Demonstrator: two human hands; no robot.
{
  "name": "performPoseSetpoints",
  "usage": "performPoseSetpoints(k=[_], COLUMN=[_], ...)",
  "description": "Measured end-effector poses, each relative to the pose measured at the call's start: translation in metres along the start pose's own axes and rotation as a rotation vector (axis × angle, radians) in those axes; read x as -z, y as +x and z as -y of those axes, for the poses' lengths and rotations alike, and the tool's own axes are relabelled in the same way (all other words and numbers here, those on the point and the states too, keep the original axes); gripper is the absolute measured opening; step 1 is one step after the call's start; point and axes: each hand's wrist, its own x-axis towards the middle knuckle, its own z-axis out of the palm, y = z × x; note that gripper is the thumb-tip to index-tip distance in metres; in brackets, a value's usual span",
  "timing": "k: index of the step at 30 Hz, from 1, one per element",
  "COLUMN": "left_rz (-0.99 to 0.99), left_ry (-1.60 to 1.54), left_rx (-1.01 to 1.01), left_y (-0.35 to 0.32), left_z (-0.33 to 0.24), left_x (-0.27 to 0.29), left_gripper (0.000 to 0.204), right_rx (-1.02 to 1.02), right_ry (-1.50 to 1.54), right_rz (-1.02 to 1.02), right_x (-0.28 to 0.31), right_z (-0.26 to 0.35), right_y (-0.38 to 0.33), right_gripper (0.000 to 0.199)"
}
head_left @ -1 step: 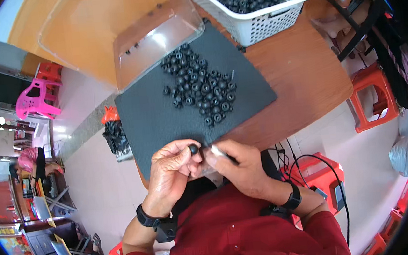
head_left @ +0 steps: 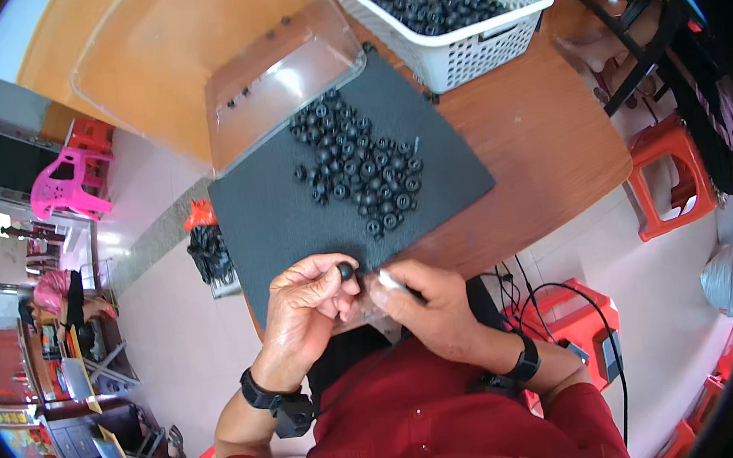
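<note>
We're pinching a small black round part (head_left: 346, 272) w/ the left hand (head_left: 308, 308) fingers clamped on its rim, just below the dark mat (head_left: 279, 228), right hand (head_left: 429, 298) fingers closed on a thin tool (head_left: 391, 281) beside it; it's prob. light, rubbery, easily dropped.

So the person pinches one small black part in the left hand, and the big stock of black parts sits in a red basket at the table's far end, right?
Not quite: the basket is white, not red, as the head view shows. The rest holds: the left hand pinches one small black part, and the basket sits at the table's far end.
</note>
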Motion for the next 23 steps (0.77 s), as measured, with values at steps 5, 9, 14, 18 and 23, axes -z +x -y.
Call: performPoseSetpoints(k=[5,9,14,18,23], left_rz=[0.041,0.129,0.197,0.041,0.003], left_ry=[0.201,0.395,0.521,0.694,1.162], left_rx=[-0.022,-0.125,-0.346,-0.571,-0.373], left_y=[0.037,0.087,0.163,0.155,0.121], left_z=[-0.051,-0.092,-0.167,-0.200,-0.193], left_x=[-0.026,-0.066,-0.116,-0.138,-0.080], left_gripper=[0.023,0.024,0.020,0.035,0.067], right_rx=[0.028,0.047,0.076,0.069,-0.014], right_ry=[-0.052,-0.026,-0.032,-0.038,-0.034], right_rz=[0.034,0.030,0.046,0.032,0.112], right_x=[0.003,0.004,0.006,0.007,0.009], right_z=[0.001,-0.003,-0.001,0.000,0.003], right_y=[-0.001,-0.003,0.001,0.002,0.002], right_gripper=[0.019,0.018,0.017,0.016,0.014])
